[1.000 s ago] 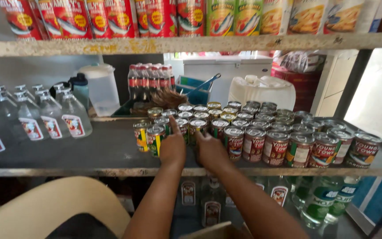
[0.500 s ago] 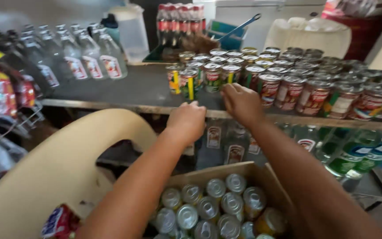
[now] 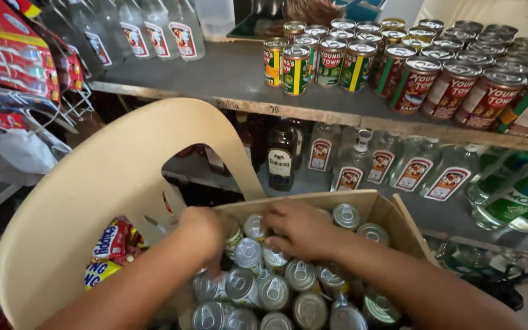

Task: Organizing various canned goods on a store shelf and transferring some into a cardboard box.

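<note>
Head view: both hands are down in an open cardboard box (image 3: pixel 392 211) that sits low in the middle of the frame, packed with tin cans (image 3: pixel 273 293) standing upright with their silver pull-tab tops showing. The left hand (image 3: pixel 206 235) comes in from the lower left and rests on the cans at the box's near left side; its fingers curl downward among the tops, but whether they have closed on a can cannot be told. The right hand (image 3: pixel 300 229) comes in from the lower right and lies just beside the left one, near the middle of the box, its fingers bent over a can top; what they actually clasp is hidden under the palm.

A cream plastic chair back (image 3: pixel 93 201) curves up to the left of the box, touching its left edge. Above, across the upper part of the frame, a grey shelf (image 3: pixel 227 76) carries rows of labelled cans (image 3: pixel 423 73) at the upper right and clear bottles (image 3: pixel 154 30) at the upper left. On the shelf below stands a dark bottle (image 3: pixel 281 156) with more clear bottles to its right. Red snack packets (image 3: pixel 16 52) hang on a wire rack at the far upper left.
</note>
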